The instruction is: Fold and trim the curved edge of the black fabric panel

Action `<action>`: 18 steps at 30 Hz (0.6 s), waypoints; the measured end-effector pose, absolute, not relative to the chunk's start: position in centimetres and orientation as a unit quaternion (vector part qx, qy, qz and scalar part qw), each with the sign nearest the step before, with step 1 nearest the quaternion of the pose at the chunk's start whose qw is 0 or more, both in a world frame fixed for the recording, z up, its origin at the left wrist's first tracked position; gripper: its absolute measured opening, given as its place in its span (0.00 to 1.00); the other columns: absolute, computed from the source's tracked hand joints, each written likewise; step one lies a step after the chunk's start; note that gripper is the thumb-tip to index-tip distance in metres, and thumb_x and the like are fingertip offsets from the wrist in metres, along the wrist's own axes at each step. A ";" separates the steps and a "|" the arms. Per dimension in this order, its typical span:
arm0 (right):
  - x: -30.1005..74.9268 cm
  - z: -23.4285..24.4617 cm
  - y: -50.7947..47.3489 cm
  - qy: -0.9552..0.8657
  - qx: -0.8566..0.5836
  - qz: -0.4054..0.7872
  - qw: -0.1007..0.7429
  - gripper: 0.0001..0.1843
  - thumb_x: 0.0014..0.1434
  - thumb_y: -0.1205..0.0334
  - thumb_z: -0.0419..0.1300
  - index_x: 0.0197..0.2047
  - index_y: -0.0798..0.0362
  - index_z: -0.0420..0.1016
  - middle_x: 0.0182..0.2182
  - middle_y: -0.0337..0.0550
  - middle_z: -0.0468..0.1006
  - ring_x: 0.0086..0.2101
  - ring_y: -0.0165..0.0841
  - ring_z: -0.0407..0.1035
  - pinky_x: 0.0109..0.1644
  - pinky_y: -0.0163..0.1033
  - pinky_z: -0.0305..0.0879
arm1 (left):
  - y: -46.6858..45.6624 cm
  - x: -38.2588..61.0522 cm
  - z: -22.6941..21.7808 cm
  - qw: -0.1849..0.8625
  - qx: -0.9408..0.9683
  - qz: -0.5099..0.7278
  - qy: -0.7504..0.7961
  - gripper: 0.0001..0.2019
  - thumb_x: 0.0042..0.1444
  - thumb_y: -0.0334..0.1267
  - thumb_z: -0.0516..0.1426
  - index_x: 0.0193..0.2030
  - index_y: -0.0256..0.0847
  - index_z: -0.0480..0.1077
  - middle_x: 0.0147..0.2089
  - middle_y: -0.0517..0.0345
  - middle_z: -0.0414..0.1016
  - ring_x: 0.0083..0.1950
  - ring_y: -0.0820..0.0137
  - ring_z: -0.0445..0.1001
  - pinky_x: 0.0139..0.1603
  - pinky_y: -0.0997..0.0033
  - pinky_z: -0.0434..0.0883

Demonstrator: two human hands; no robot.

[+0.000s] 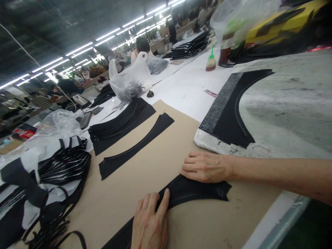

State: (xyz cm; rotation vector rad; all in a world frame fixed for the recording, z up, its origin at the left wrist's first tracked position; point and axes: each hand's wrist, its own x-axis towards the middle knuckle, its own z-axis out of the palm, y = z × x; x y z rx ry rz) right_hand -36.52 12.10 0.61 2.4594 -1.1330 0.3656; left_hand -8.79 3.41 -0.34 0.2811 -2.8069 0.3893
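A curved black fabric piece (192, 192) lies on brown cardboard (145, 180) near the front edge. My left hand (150, 221) rests flat on its lower left part, fingers stretched forward. Flat on the upper right part of the same piece lies my right hand (204, 166), fingers together and pointing left. Neither hand grips anything.
Another curved black piece (135, 147) lies farther back on the cardboard, with a stack of black pieces (119, 126) behind it. A grey padded board (282, 110) carrying a black piece (230, 121) stands at the right. Black strips (59, 169), plastic bags (129, 81) and a glue bottle (211, 62) lie around. People work in the background.
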 end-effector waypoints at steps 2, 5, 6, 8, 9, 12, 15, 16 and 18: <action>-36.7 0.6 12.1 -0.421 0.874 0.143 0.198 0.11 0.68 0.70 0.49 0.39 0.57 0.72 0.31 0.43 0.70 0.32 0.34 0.61 0.35 0.41 0.51 | 3.3 -9.2 -0.3 0.150 0.090 0.114 -0.978 0.20 0.60 0.27 0.47 0.58 0.37 0.65 0.46 0.49 0.71 0.44 0.65 0.71 0.42 0.67 0.69; -37.0 0.5 12.1 -0.425 0.871 0.150 0.194 0.11 0.68 0.71 0.49 0.38 0.57 0.72 0.30 0.42 0.70 0.32 0.34 0.61 0.35 0.41 0.51 | 3.4 -10.1 -0.1 0.152 0.097 0.075 -0.981 0.17 0.61 0.27 0.45 0.55 0.35 0.66 0.44 0.50 0.72 0.43 0.66 0.71 0.42 0.67 0.69; -37.1 0.5 12.2 -0.423 0.872 0.150 0.194 0.11 0.68 0.71 0.49 0.38 0.57 0.72 0.30 0.42 0.70 0.32 0.34 0.61 0.35 0.41 0.51 | 3.5 -10.4 -0.1 0.150 0.100 0.070 -0.981 0.18 0.61 0.27 0.44 0.55 0.34 0.65 0.42 0.50 0.72 0.41 0.66 0.71 0.41 0.67 0.70; -37.3 0.6 12.3 -0.417 0.874 0.152 0.200 0.11 0.68 0.71 0.49 0.37 0.57 0.72 0.30 0.42 0.70 0.32 0.34 0.61 0.34 0.41 0.51 | 3.8 -10.9 0.0 0.151 0.098 0.079 -0.980 0.20 0.62 0.27 0.43 0.58 0.33 0.63 0.38 0.51 0.72 0.38 0.66 0.70 0.38 0.67 0.70; -37.4 0.6 12.3 -0.413 0.874 0.152 0.205 0.11 0.68 0.71 0.50 0.37 0.57 0.72 0.30 0.42 0.70 0.32 0.34 0.61 0.34 0.41 0.51 | 3.9 -11.2 0.0 0.153 0.094 0.088 -0.980 0.21 0.62 0.26 0.43 0.60 0.33 0.62 0.38 0.52 0.71 0.37 0.66 0.70 0.38 0.67 0.70; -37.6 0.6 12.5 -0.404 0.874 0.152 0.223 0.11 0.68 0.71 0.50 0.37 0.58 0.72 0.30 0.42 0.70 0.31 0.33 0.61 0.33 0.41 0.50 | 4.2 -11.7 -0.1 0.160 0.092 0.114 -0.976 0.21 0.63 0.27 0.43 0.61 0.33 0.62 0.36 0.53 0.70 0.35 0.67 0.69 0.36 0.67 0.69; -37.6 0.6 12.7 -0.402 0.871 0.155 0.235 0.11 0.67 0.71 0.50 0.37 0.58 0.72 0.30 0.42 0.70 0.31 0.33 0.61 0.33 0.41 0.50 | 4.4 -11.9 -0.1 0.169 0.095 0.136 -0.972 0.20 0.64 0.28 0.43 0.60 0.35 0.64 0.36 0.54 0.70 0.35 0.67 0.68 0.36 0.68 0.68; -37.6 0.5 12.8 -0.402 0.871 0.156 0.237 0.11 0.67 0.72 0.50 0.37 0.59 0.72 0.30 0.42 0.70 0.31 0.33 0.61 0.33 0.41 0.50 | 4.4 -11.9 -0.1 0.167 0.096 0.143 -0.971 0.20 0.64 0.29 0.44 0.60 0.35 0.64 0.36 0.54 0.70 0.35 0.67 0.68 0.36 0.67 0.67; -37.5 0.5 12.9 -0.402 0.870 0.154 0.241 0.10 0.67 0.72 0.51 0.37 0.59 0.73 0.30 0.42 0.70 0.31 0.33 0.62 0.33 0.41 0.51 | 4.5 -12.0 -0.1 0.153 0.099 0.154 -0.971 0.20 0.64 0.30 0.45 0.62 0.37 0.62 0.36 0.54 0.70 0.36 0.67 0.68 0.36 0.67 0.66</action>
